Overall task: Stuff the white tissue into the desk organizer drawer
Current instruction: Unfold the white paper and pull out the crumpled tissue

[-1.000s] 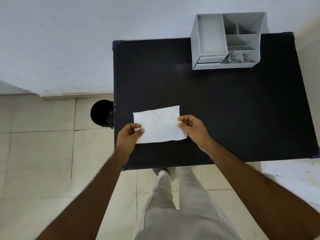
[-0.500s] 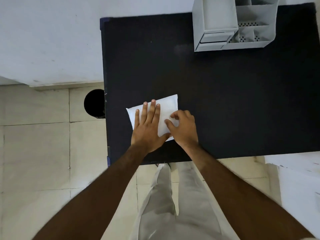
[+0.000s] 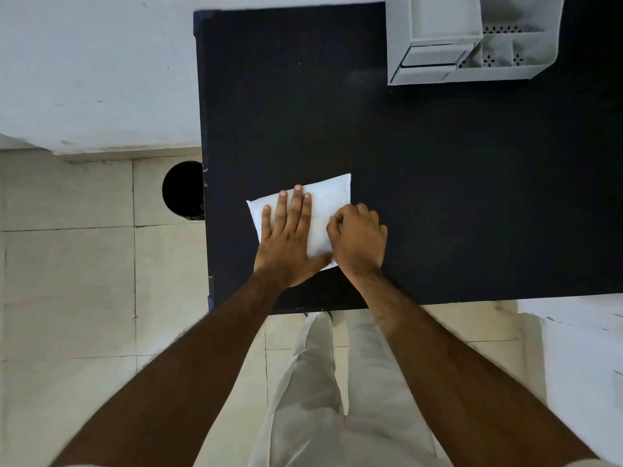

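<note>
A person's left hand [image 3: 286, 244] lies flat, fingers spread, pinning the white tissue [image 3: 323, 210] to the black surface [image 3: 438, 197] while the right hand [image 3: 359, 239] curls closed on the tissue's near edge. Folding it small should suit the shut drawer [image 3: 428, 59] of the desk organizer [image 3: 397, 35], well beyond both hands.

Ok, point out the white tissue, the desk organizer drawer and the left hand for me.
white tissue [image 3: 332, 197]: head view, bare upper right part.
desk organizer drawer [image 3: 429, 59]: head view, its front panel.
left hand [image 3: 290, 241]: head view, back of the hand.
</note>
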